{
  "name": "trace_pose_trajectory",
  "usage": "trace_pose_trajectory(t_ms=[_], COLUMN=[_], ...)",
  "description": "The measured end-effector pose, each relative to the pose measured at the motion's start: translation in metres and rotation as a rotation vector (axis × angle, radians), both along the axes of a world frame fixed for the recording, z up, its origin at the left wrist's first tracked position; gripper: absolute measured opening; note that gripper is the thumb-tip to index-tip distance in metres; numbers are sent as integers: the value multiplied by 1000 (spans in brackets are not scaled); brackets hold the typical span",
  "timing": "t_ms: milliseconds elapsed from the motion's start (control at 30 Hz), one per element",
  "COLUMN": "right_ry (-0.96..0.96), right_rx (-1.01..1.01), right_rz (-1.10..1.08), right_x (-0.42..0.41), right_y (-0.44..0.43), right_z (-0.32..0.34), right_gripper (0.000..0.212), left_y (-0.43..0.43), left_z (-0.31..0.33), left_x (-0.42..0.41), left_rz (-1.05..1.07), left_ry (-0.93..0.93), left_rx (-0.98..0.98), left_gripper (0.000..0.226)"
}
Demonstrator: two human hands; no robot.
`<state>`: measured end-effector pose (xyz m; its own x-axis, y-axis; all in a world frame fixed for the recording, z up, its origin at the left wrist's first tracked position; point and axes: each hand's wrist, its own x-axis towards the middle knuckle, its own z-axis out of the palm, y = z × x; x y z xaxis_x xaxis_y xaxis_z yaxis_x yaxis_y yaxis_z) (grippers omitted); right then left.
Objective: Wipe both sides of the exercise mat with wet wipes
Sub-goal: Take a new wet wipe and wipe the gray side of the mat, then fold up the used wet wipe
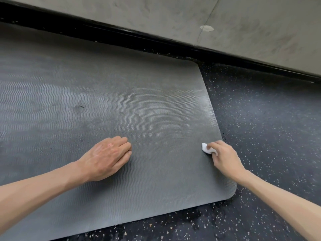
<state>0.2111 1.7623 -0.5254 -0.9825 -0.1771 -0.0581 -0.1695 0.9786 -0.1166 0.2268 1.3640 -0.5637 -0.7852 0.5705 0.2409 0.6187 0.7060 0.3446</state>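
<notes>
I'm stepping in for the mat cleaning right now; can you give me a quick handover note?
Left hand rests on the exercise mat, holding nothing.
Right hand pinches a white wet wipe against the mat near its right edge.
Mat lies flat on the speckled floor, textured face up.
Done: unclear how much is wiped, or whether the underside was.
Left: finish this face; flip if needed.

One head-worn camera looks steeply down, close over the exercise mat [121,105] and floor [269,136].
</notes>
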Motion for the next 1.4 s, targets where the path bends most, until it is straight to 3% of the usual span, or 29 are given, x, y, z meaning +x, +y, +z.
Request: trace_pose_trajectory(t_ms=[100,267,367,467,600,767,867,933,1033,1267,1400], right_ry=[27,44,45,45,-152,-454,-544,-578,-595,-568,-591], right_rx=[-6,68,3,-242,-680,-1085,-1236,-1274,-1270,-1188,-1194], right_rz=[-22,-183,-229,-173,-256,-335,-303,-255,-215,-94,-129], right_x=[-30,-90,-107,-95,-72,-62,-63,-65,-75,-104,-101], right_y=[-3,-15,-37,-73,-126,-182,-209,-224,-240,-270,-290], right_z=[3,3,9,20,30,40,51,59,75,148,196], right_gripper=[31,25,28,28,16,26,34,47,44,25,35], left_y=[1,-2,-6,-3,3,14,17,15,8,-18,-35], left_z=[-1,-1,-2,-1,3,28,43,56,73,151,207], left_x=[-1,-1,2,2,-7,-35,-55,-62,-69,-73,-68], left_rz=[0,18,43,46,68,368,429,433,498,635,696], left_ry=[-8,-13,-25,-38,-139,-608,-820,-860,-780,-680,-701], left_rx=[25,69,99,124,158,604,948,1075,1149,1235,1319], left_gripper=[43,23,21,21,28,36,41,28,9,40,32])
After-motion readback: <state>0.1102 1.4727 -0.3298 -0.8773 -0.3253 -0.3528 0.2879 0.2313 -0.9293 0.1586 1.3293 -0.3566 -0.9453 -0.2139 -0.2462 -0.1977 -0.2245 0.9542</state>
